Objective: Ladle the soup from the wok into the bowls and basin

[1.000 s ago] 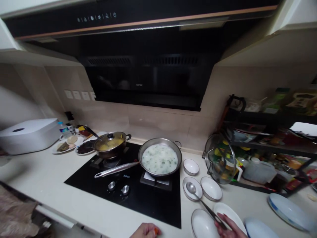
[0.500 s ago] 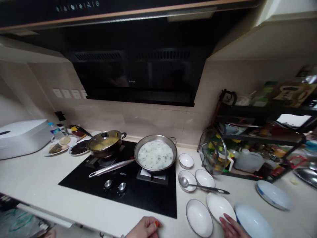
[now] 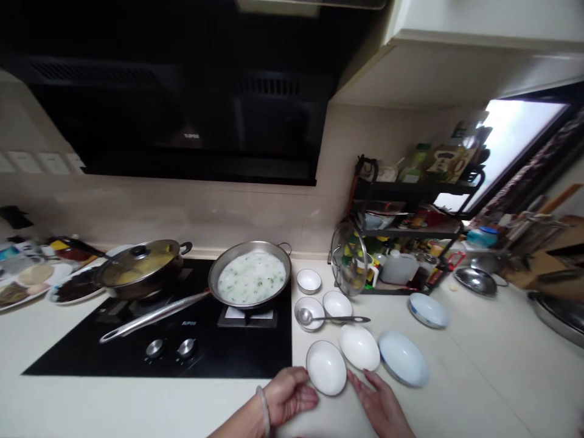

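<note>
My left hand (image 3: 289,395) rests on the counter with fingers curled, touching the left rim of a white oval dish (image 3: 325,367). My right hand (image 3: 381,404) lies flat and open just right of that dish, fingertips near its lower right edge. Beside it sit a second white oval dish (image 3: 359,347) and a pale blue dish (image 3: 403,358). Behind them stand three small white bowls; a metal ladle (image 3: 329,317) lies across the front left bowl (image 3: 310,312). A steel pan of white soup (image 3: 250,280) stands on the black hob (image 3: 150,340).
A lidded pot (image 3: 139,272) occupies the left burner, with plates of food (image 3: 27,281) beyond it. A glass lid (image 3: 350,260) leans against a black rack of bottles (image 3: 406,237). Another blue-rimmed plate (image 3: 427,309) and steel bowls (image 3: 477,281) lie to the right.
The view has swung right and down. My right hand let go of the ladle, which now lies on a small bowl. Both hands have come up to the nearest white dish.
</note>
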Demonstrator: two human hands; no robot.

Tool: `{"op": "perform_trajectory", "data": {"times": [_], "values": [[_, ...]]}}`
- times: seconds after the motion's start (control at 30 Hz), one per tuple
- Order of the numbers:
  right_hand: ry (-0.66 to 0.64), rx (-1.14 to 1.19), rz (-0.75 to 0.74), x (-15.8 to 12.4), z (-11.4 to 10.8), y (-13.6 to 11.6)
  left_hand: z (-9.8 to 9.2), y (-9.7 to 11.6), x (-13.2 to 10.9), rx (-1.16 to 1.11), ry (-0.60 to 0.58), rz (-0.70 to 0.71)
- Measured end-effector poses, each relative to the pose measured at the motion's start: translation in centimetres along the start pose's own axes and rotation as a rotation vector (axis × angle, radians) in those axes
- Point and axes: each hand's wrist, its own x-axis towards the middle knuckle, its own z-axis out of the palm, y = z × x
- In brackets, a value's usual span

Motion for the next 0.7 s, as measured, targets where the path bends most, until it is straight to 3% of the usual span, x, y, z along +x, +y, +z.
{"op": "perform_trajectory", "data": {"times": [0.33,0.5,0.7], "values": [[0.103,0.102,-0.092,0.6,-5.2,-3.3,1.7,-0.5,3.1,-0.057,0.030,0.013],[0.080,0.177,-0.124,1.1,-5.9,-5.5,2.3,-0.5,3.9,-0.153,0.039,-0.030],[0.029,0.174,-0.112,2.4,-7.1,-7.0,2.6,0.3,4.2,-0.193,0.179,0.062]]}}
